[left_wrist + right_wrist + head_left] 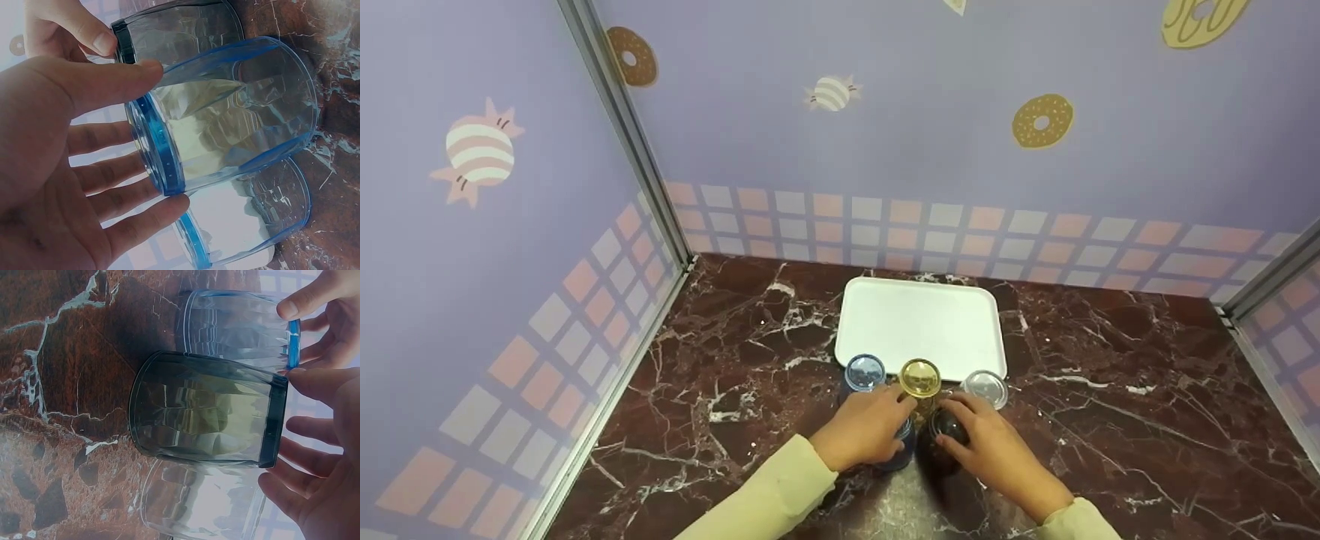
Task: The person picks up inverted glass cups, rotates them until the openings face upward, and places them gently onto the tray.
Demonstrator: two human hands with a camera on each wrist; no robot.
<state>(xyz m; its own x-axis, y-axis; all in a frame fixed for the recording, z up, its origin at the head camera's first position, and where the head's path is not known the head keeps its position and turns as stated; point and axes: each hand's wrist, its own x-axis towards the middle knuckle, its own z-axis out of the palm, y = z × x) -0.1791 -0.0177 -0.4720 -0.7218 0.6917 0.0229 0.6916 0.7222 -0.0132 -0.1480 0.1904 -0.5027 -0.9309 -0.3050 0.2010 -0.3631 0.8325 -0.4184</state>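
Head view high, facing forward and down, farthest off; wrist views close, turned sideways, sharing dark cup [208,410].

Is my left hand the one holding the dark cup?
No, the right hand holds the dark cup, while the left hand holds a blue cup.

Before me: dark red table [712,390], white-veined | facing me: purple wall [930,45] — printed doughnuts [1024,129], striped sweet [832,94], pink-and-white squares [905,211] along its foot | my left: metal strip [622,112] — bigger sweet [480,151] beyond
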